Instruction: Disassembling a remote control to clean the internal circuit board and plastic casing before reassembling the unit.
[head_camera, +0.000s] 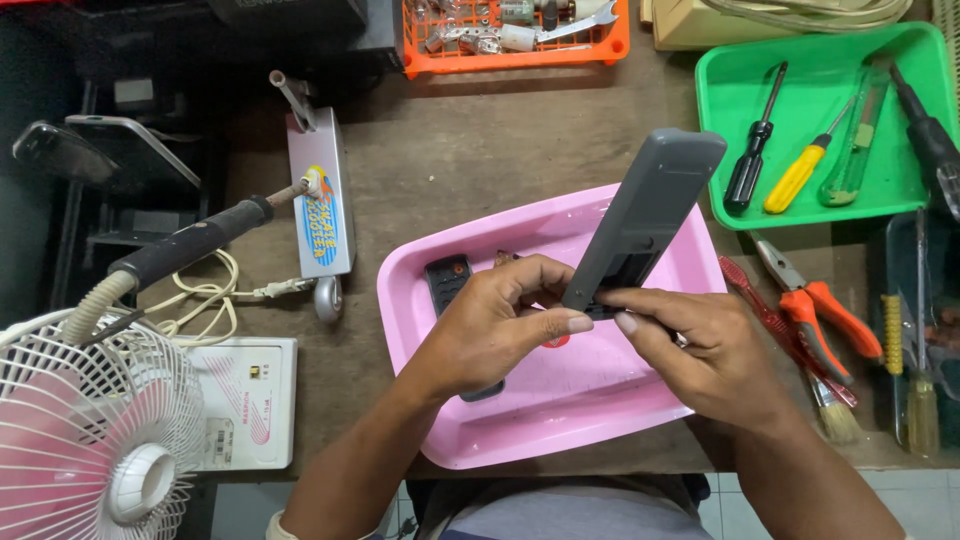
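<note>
- Both hands grip one grey remote (648, 213), a long, smooth plastic slab held tilted above the pink tray (560, 400), its far end pointing toward the surface's far right.
- The left hand (500, 325) curls closed around the remote's near end from the left, thumb laid along the edge.
- The right hand (705, 355) is closed on the same end from the right, thumb pressed at the dark opening in the remote's back.
- The pink tray is glossy plastic, rectangular with rounded corners, and sits at the surface's near edge, in the middle.
- A second remote (446, 282), black with a red button, lies in the tray's left part, partly hidden by the left hand.
- The green tray (725, 100), also smooth plastic, sits at the far right corner and holds one black-handled screwdriver (755, 150), one yellow-handled screwdriver (805, 165) and one clear green one (855, 150).
- Orange-handled pliers (815, 310) and a bristle brush (835, 410) lie on the surface just right of the pink tray.
- An orange slotted basket (515, 48) of metal parts stands at the far edge.
- A soldering iron (195, 245) with a black grip rests near the left edge, above a white boxy unit (245, 400).
- One white wire-grille fan (90, 430) fills the near left corner.
</note>
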